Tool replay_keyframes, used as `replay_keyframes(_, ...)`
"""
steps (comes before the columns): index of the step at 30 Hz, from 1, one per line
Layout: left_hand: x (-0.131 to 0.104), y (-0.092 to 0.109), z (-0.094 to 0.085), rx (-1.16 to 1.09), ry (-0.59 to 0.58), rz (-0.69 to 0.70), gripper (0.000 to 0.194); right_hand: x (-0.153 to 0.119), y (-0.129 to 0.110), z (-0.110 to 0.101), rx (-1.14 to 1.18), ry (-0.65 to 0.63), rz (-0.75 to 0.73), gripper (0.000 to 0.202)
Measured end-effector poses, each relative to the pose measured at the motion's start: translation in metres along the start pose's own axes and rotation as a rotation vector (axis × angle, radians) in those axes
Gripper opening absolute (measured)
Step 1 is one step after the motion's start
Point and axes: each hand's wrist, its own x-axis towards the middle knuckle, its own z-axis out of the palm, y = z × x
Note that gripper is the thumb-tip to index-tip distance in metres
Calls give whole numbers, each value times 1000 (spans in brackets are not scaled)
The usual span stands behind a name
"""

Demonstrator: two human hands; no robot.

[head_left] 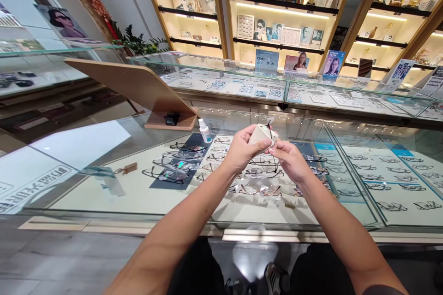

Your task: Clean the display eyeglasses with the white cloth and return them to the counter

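Note:
Both of my hands are raised over a glass display counter [138, 200]. My left hand [243, 150] is closed on a folded cream cloth [259, 134], its thumb pressing across the front. The cloth is wrapped around part of a pair of eyeglasses [270, 130], whose dark thin temple sticks up beside it; the lenses are mostly hidden. With its fingers pinched, my right hand [290, 159] holds the eyeglasses at the cloth's lower right edge. A small white bottle [205, 132] stands on the glass to the left of my hands.
Rows of eyeglass frames [261, 190] lie inside the counter below. A large tilted wooden board on a base [173, 122] stands at the back left. A brown tag [129, 168] lies further left. Behind are another glass case [207, 62] and lit shelves [284, 9].

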Motion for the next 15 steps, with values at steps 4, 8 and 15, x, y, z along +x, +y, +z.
replay_keyframes(4, -5, -1, 5, 93, 104, 85, 56, -3, 2, 5, -41, -28, 5, 44)
replay_keyframes(8, -6, -4, 7, 128, 173, 139, 61, -2, 4, 6, -142, -51, -27, 49)
replay_keyframes(15, 10, -12, -4, 17, 116, 76, 70, 4, 0, -5, -123, -4, -105, 42)
